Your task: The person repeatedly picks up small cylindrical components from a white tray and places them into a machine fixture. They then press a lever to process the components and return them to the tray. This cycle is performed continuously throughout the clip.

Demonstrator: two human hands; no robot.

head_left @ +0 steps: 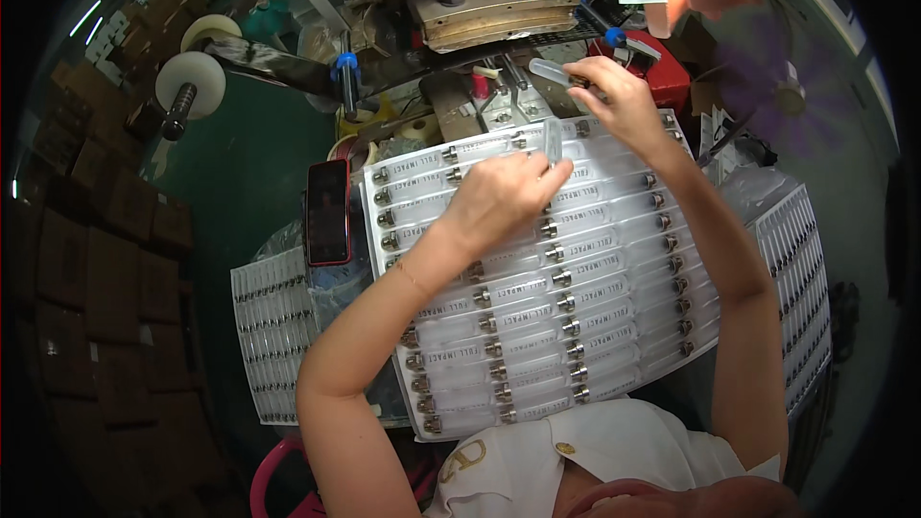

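While the big clear blister sheet (537,326) lies across the person's lap, a second stack of filled sheets (271,331) pokes out at the far left, and a red-cased phone (328,212) stands just beside the top left corner of the lap sheet. Nearly every moulded pocket on that sheet already carries a transparent tube with a metal end cap, set in two columns, one along the left edge and one down the middle, with a third line of caps on the right; as far as can be seen, only spots near the top edge, under the hands, may be open. The left hand (501,194) rests on the upper rows, fingers pinched on a clear tube (553,142) held upright over the sheet. Farther right and higher, the right hand (614,96) is closed on another clear tube (556,71), held at the foot of the sealing press (489,0), off the sheet. Another pile of sheets (801,259) sits at the far right. By my judgement the loading is almost finished.
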